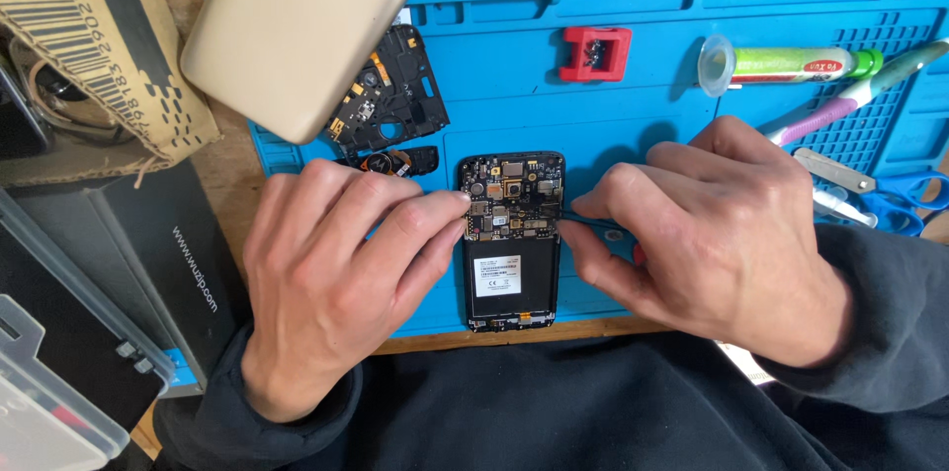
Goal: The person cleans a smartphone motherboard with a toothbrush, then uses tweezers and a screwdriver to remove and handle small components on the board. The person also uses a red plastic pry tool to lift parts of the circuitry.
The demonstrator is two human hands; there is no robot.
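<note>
I'm looking at the opened phone (511, 239) lying face down near the front edge of the blue repair mat (633, 85), its circuit board and black battery showing. My left hand (331, 273) is steadying the phone's upper left corner, fingers curled with the tips touching its edge. My right hand (717, 234) is pinching a thin dark tool (593, 222), thumb and forefinger closed on it, with the tip touching the board's right edge. Further out, a gold back cover (297, 21) is overhanging the mat's left corner beside a black inner frame (386, 90). A red block (595, 53), a green tube (791, 64) and blue scissors (905, 199) are sitting behind and to the right.
</note>
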